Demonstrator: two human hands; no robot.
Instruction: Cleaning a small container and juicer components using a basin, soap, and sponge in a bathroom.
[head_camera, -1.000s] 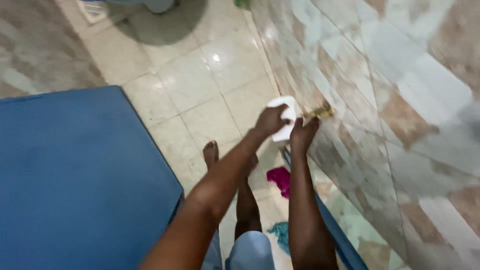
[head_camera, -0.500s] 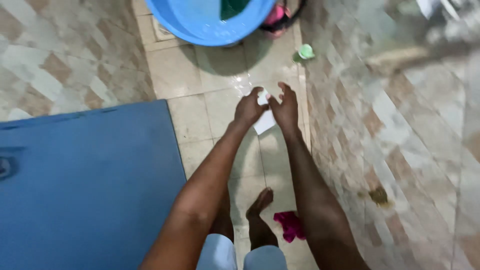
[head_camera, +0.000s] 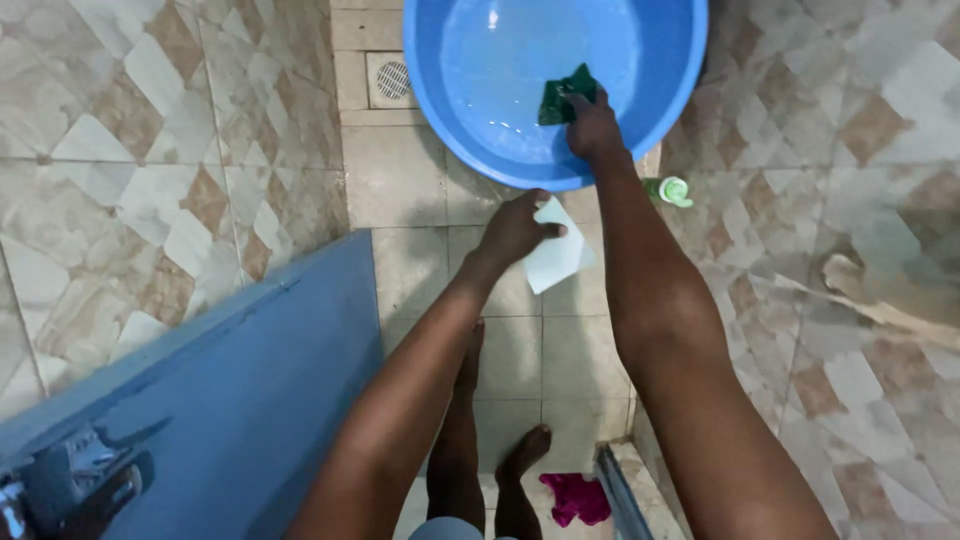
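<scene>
Green rag (head_camera: 565, 95) pinched in my right hand (head_camera: 593, 125) inside the blue basin (head_camera: 450, 110); my left hand (head_camera: 515, 225) gripped a white cloth (head_camera: 558, 257), wringing probably came next

Sponge (head_camera: 566, 94) in basin (head_camera: 470, 120), drain (head_camera: 391, 79) left.

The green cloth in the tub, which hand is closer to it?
Right. The right hand grips the green cloth inside the blue tub. The left hand is outside the tub, holding a white cloth.

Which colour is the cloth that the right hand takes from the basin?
Dark green cloth, seen in the head view, under the right hand.
</scene>
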